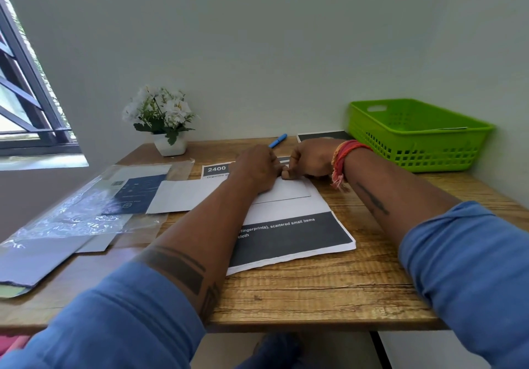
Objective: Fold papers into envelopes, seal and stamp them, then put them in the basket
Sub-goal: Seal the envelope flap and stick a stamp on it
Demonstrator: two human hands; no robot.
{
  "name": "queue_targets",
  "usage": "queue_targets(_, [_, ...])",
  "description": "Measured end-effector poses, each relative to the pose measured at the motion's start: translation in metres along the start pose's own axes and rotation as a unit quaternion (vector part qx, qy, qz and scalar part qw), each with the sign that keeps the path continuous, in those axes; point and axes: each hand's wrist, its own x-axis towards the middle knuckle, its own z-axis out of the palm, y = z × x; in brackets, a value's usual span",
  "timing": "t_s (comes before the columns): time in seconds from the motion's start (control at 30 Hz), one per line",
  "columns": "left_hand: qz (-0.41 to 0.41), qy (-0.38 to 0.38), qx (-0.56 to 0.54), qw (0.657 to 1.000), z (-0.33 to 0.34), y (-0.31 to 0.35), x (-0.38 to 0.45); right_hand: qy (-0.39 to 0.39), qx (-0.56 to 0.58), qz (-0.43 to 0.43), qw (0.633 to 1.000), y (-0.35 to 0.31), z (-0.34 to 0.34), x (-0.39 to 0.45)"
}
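A: What occupies the centre of the table (315, 291)?

B: A white envelope (282, 189), lying flat on a printed sheet (292, 237) with dark bands. Both hands meet at its far edge.

A: State of the hands?

B: The left hand (256, 168) lies knuckles-up on the envelope, fingers bent downward; whether it pinches the edge or only presses cannot be told. The right hand (310, 161) is loosely curled, its thumb tip pressed to the envelope's far edge; what lies under its fingers is hidden.

A: Likely step?

B: Probably sealing or creasing the flap; a stamp is not visible.

A: How will the envelope handle?

B: Judged light, thin and pliable, prone to slide on the smooth sheet beneath. It should be steadied with a flat palm while pressed, then lifted by pinching a long edge or corner; a hard grip mid-panel may crease it.

A: Destination?

B: The green basket (415, 134), at the far right corner, well apart from the envelope. Something flat already rests against its inner wall.

A: Other objects?

B: A blue pen (278, 140) beyond the hands, a potted plant (164, 119), and plastic-wrapped stationery (86, 205) at left.
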Motion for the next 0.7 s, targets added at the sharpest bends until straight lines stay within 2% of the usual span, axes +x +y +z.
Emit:
queue_targets(0.1, [-0.003, 0.003, -0.011, 1.0, 0.0011, -0.0015, 0.0017, 0.017, -0.002, 0.01, 1.0, -0.0003, 0.0039, -0.0007])
queue_targets(0.3, [-0.009, 0.003, -0.013, 1.0, 0.002, -0.0024, 0.0024, -0.009, -0.005, -0.004, 1.0, -0.0032, -0.0008, 0.0025])
queue_targets(0.4, [-0.004, 0.006, -0.017, 1.0, 0.0042, -0.004, 0.0042, 0.016, 0.038, 0.001, 0.999, 0.0024, 0.0006, -0.0018])
queue_targets(0.47, [-0.003, 0.005, -0.02, 1.0, 0.0035, -0.0034, 0.0042, 0.028, 0.027, 0.009, 0.999, 0.0029, 0.0016, -0.0024])
queue_targets(0.7, [-0.006, 0.02, -0.027, 0.999, 0.0015, -0.0009, 0.0006, 0.009, 0.012, 0.012, 1.0, -0.0021, -0.0023, 0.0002])
